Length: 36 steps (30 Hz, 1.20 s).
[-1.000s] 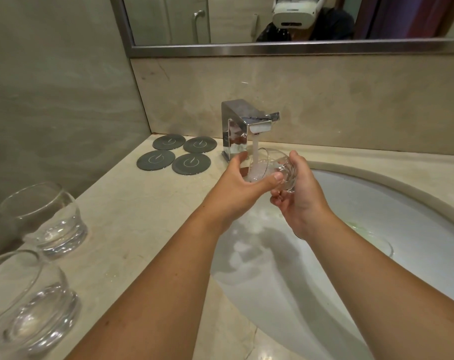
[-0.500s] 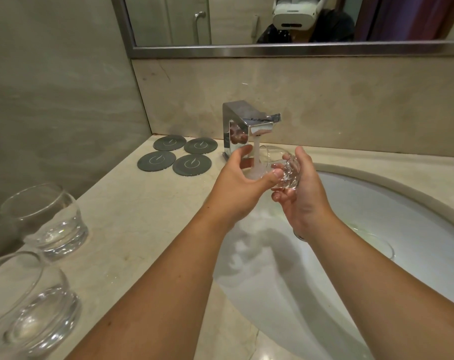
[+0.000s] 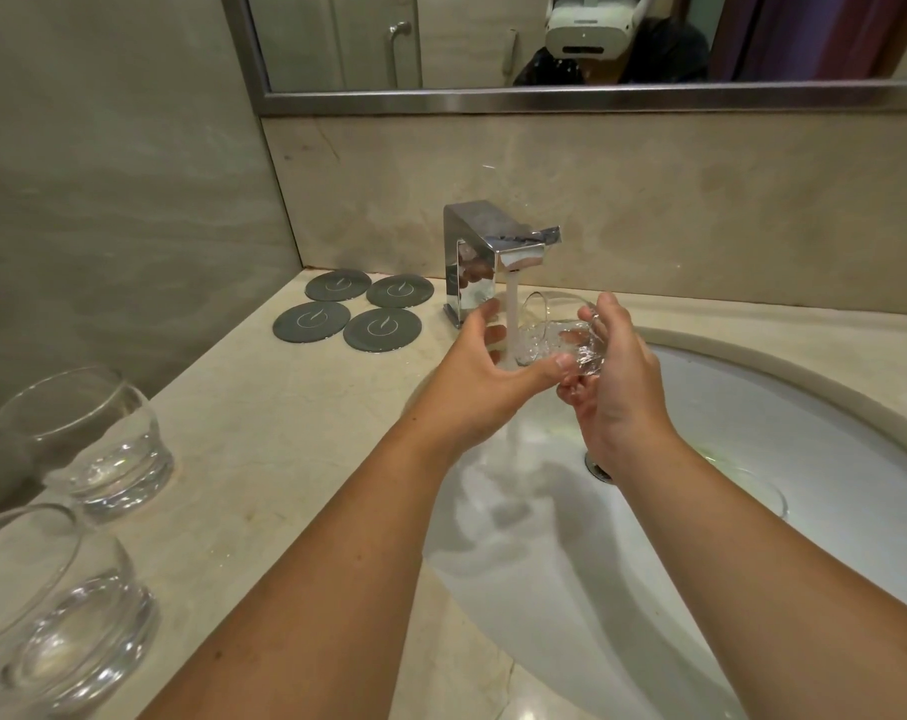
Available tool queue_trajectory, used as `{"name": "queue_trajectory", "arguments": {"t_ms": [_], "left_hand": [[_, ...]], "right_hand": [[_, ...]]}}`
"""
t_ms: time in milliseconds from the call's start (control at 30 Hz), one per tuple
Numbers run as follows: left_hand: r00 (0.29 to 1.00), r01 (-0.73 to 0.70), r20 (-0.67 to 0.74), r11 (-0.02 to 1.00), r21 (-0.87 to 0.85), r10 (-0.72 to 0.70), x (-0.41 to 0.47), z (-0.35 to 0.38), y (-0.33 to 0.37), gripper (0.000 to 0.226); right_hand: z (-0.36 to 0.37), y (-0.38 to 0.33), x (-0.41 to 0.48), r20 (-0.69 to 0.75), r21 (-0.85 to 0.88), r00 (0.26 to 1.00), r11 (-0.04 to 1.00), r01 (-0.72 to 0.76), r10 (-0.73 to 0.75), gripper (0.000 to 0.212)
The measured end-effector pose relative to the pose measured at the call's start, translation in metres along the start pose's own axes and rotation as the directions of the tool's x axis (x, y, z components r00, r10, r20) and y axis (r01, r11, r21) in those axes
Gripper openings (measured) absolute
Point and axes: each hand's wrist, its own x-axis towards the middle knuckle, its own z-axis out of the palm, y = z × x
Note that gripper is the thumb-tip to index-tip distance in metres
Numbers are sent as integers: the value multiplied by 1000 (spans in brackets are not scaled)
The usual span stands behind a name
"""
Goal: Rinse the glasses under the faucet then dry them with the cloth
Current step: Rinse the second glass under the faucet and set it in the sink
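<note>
A clear round glass (image 3: 555,332) lies tilted on its side under the chrome faucet (image 3: 485,254), its mouth turned left toward the running water. My right hand (image 3: 615,379) grips its thick base from the right. My left hand (image 3: 485,376) cups the mouth side, thumb against the glass's lower edge, and the stream falls past its fingers. Two more clear glasses stand upright on the counter at the left, one further back (image 3: 85,439) and one at the near edge (image 3: 51,610). No cloth is in view.
The white oval sink (image 3: 778,459) takes up the right half, with a drain (image 3: 599,467) just behind my right wrist. Several grey round coasters (image 3: 360,314) lie left of the faucet. A beige stone counter (image 3: 264,459), a wall at the left and a mirror above.
The glass has tipped further onto its side and shifted slightly right of the stream. My left hand's fingers have opened away from it, so the water falls between them and the glass.
</note>
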Motion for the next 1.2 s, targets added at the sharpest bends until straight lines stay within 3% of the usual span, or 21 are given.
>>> {"name": "queue_trajectory", "arguments": {"t_ms": [167, 333, 433, 567, 667, 800, 1000, 1200], "left_hand": [[997, 10, -70, 1000, -5, -10, -2, 5, 8, 112], [994, 25, -108, 997, -66, -32, 0, 8, 9, 94], [996, 31, -85, 994, -106, -40, 2, 7, 8, 83], [999, 2, -50, 996, -89, -7, 4, 5, 3, 93], [1000, -5, -29, 996, -84, 2, 4, 4, 2, 105], [1000, 0, 2, 996, -93, 0, 5, 1, 1, 124], [1000, 11, -18, 1000, 23, -11, -1, 1, 6, 119], [997, 10, -72, 998, -62, -14, 2, 2, 5, 118]], "right_hand": [[2, -1, -3, 24, -14, 999, 999, 42, -42, 24], [2, 2, -2, 57, 1, 997, 998, 58, -58, 20], [2, 2, -1, 75, 5, 997, 1000, 15, -15, 33], [1, 1, -3, 60, -34, 988, 989, -144, 145, 57], [0, 1, -6, 110, -48, 973, 979, -199, 203, 59], [2, 3, -6, 124, -55, 978, 985, -161, 167, 49], [2, 5, -3, 106, -21, 993, 998, -59, 61, 39], [4, 4, -4, 133, -15, 988, 997, -78, 79, 40]]}}
